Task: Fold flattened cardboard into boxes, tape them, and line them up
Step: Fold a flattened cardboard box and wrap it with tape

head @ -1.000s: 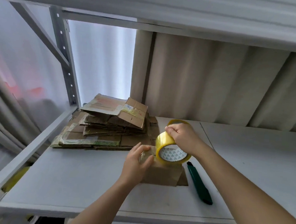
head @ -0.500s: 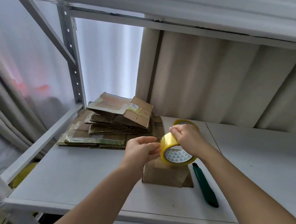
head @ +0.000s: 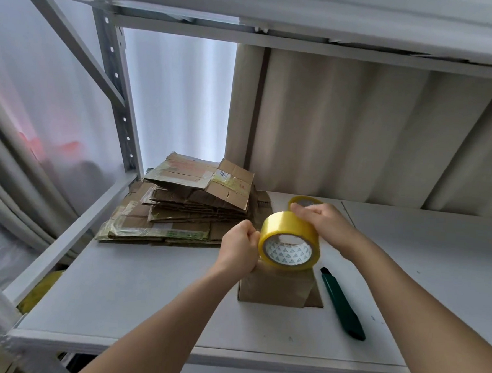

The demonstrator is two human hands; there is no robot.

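A small folded cardboard box [head: 276, 287] stands on the white shelf [head: 134, 300], near its middle. Above the box I hold a roll of yellow tape [head: 289, 241]. My right hand [head: 326, 226] grips the roll from the top. My left hand [head: 239, 246] has curled fingers against the roll's left edge, pinching at the tape there; the tape end itself is too small to make out. A stack of flattened cardboard [head: 186, 208] lies at the back left of the shelf.
A green utility knife [head: 342, 303] lies on the shelf just right of the box. A second tape roll [head: 304, 202] sits behind my right hand. A metal upright [head: 117, 97] and curtain bound the left side; another shelf hangs overhead.
My left hand rose from the box top to the left edge of the tape roll and curled there. The roll lifted slightly above the box.
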